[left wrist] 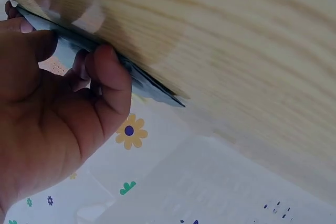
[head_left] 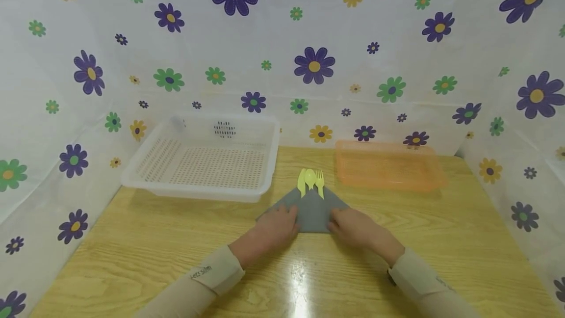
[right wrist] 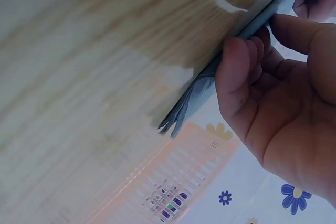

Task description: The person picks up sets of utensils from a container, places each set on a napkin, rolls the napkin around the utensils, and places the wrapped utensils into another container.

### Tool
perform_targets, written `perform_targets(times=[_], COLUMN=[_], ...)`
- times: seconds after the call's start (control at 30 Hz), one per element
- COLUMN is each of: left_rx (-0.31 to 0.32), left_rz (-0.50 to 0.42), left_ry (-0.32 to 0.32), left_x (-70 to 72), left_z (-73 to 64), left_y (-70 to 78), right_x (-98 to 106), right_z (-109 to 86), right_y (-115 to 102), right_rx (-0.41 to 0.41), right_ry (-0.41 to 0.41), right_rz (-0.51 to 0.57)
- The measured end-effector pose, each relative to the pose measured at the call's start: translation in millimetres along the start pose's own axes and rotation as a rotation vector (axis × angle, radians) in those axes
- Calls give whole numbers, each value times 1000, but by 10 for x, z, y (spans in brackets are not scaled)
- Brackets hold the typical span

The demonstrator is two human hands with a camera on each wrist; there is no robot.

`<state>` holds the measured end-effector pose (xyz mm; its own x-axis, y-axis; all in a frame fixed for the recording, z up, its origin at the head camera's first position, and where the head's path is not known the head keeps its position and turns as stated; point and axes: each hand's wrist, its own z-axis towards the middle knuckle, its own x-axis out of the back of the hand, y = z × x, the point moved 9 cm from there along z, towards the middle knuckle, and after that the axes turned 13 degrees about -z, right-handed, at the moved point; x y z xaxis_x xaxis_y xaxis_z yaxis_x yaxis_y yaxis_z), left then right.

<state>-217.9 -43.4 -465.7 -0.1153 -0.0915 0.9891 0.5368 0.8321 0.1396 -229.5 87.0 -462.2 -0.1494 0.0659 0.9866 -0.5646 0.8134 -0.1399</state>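
Observation:
A grey folded napkin lies on the table, its sides slanting up to a point at the top. From its top stick out a light yellow knife, spoon and fork, side by side; their handles are hidden in the napkin. My left hand grips the napkin's left side with curled fingers. On the opposite side my right hand pinches the napkin between thumb and fingers. In the right wrist view, layered folds of the napkin show beyond the fingertips.
To the left at the back stands a white perforated plastic basket. A shallower orange basket sits at the back right. Behind and beside the wooden table hangs a white flower-patterned sheet.

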Motion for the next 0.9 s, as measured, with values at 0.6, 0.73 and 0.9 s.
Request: perform_targets(times=[0.6, 0.73, 0.9], left_rx=[-45, -46, -13], left_rz=[290, 247, 162], left_ry=[-127, -56, -32], left_x=[-121, -94, -56], left_z=[-38, -78, -131], left_y=[63, 39, -34], right_x=[-94, -79, -63], right_z=[19, -55, -125], right_y=[40, 180, 299], right_rx=[40, -7, -14], right_ry=[-142, -161, -157], right_rz=[-3, 22, 91])
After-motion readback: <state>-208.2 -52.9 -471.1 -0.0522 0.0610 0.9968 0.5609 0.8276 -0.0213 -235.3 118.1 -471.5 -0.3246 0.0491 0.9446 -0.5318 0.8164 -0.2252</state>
